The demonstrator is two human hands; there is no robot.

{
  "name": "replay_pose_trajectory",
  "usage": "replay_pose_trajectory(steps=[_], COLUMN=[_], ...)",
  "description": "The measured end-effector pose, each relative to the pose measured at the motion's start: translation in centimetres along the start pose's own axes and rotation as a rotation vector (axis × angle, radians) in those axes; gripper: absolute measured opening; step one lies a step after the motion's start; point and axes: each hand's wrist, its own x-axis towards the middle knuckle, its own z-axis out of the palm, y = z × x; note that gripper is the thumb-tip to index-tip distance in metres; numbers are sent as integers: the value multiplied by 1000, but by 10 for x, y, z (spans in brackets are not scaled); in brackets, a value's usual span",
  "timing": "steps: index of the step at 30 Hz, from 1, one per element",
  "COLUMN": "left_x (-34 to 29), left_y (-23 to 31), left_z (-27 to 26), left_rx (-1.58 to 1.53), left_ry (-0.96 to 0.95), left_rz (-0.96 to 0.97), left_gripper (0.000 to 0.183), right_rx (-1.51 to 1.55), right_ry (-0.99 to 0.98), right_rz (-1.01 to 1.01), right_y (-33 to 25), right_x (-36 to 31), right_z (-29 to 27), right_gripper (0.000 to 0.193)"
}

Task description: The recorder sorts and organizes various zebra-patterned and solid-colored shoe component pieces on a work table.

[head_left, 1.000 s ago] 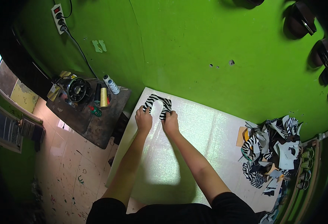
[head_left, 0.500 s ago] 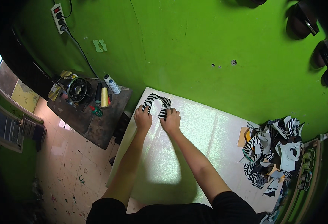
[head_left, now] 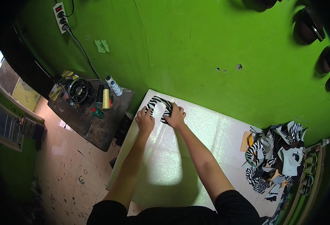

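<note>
My left hand (head_left: 145, 120) and right hand (head_left: 175, 116) press flat on a zebra-striped U-shaped cutout (head_left: 159, 107) at the white surface's (head_left: 195, 150) far corner, its arch pointing away from me.

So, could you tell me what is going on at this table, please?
A person presses a zebra-striped cut piece flat at the far corner of the white table. The left hand rests on one end of it and the right hand on the other. A pile of striped scraps lies at the right, and thread spools stand on a side bench.
</note>
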Motion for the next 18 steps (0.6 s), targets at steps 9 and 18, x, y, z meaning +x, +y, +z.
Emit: replay_pose_trajectory(steps=[9,18], left_x=[-4,-97], left_y=[7,67], left_z=[-1,-25], left_rx=[-26,-197], left_ry=[19,70], left_rz=[7,-63], left_gripper=[44,44], right_rx=[39,101], right_ry=[277,348], right_rz=[-217,-234], right_y=[30,67], right_x=[-24,-188], right_z=[17,-31], right_gripper=[69,38])
